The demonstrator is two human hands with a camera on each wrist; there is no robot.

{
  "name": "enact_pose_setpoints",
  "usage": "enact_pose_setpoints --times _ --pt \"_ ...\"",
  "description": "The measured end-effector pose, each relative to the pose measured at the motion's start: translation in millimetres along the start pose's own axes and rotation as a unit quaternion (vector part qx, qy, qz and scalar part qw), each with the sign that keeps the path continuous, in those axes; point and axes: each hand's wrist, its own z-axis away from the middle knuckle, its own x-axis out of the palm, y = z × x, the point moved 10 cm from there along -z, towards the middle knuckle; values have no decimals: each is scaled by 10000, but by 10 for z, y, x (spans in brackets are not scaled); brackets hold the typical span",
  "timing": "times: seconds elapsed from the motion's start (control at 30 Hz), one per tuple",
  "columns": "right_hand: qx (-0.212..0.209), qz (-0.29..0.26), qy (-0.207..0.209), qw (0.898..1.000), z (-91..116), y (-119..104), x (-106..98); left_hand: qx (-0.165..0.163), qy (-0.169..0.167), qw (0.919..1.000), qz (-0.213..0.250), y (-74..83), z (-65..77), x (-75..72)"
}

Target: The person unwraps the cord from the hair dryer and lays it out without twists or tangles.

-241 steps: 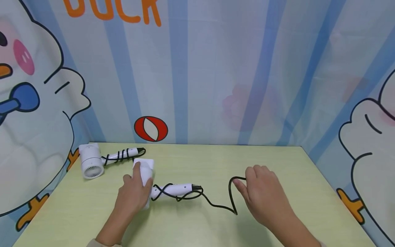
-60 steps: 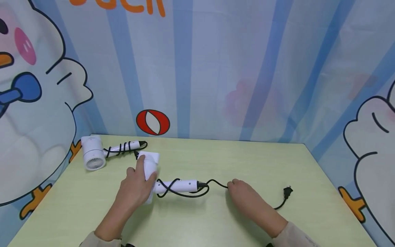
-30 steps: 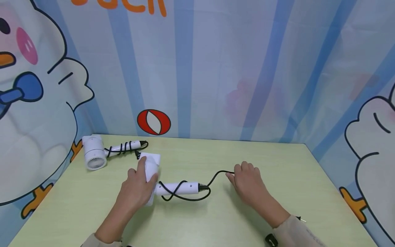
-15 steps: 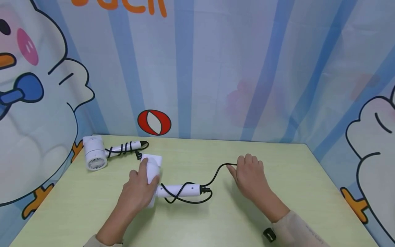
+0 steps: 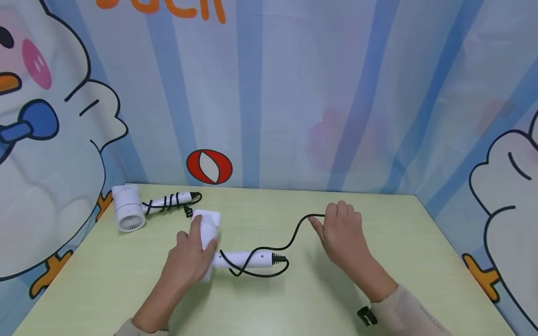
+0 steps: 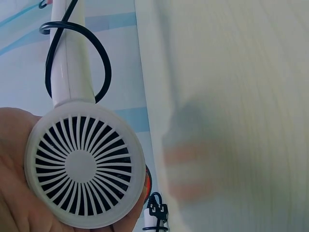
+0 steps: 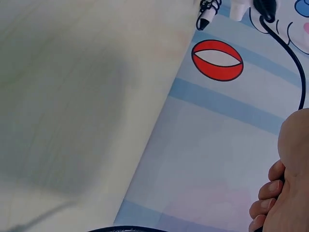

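My left hand (image 5: 187,259) grips a white hair dryer (image 5: 239,256) by its head, with the handle pointing right. In the left wrist view the palm lies behind the dryer's round slotted grille (image 6: 81,166). A black cord (image 5: 297,228) crosses the handle in loose loops and leaves it on the right. Raised over the table's right half, my right hand (image 5: 342,235) holds this cord between curled fingers, thumb pointing left. The right wrist view shows the curled fingers (image 7: 266,198) at its lower right. The cord's plug is out of sight.
A second white hair dryer (image 5: 127,207) lies at the back left of the table (image 5: 269,308), cord wound round its handle. Its plug (image 5: 188,212) sits close by the held dryer's head. A printed cloth (image 5: 281,93) stands behind the table and at both sides.
My right hand has risen and moved away from me, pulling the cord up. The cord now passes over the handle from its far side. My left hand keeps its grip, nearly still.
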Motion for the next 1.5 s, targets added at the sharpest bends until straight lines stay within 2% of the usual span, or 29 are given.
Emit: enact_pose_setpoints --times 0.33,0.6,0.93,1.37,1.5 --pt "-117 -224 40 9997 34 -104 -186 -71 4 10000 -30 -34 -9 37" --pt "-237 -408 118 9988 106 -159 -343 133 248 9996 -4 19 -42 -28" --pt "-391 -620 90 9973 206 -295 -495 14 245 9997 46 2 -72 -68" --pt "-635 -717 138 9953 346 -428 -523 -94 226 9996 149 -34 -91 -153" --pt "-712 -749 69 9946 396 -483 -499 -145 311 9993 164 -56 -101 -194"
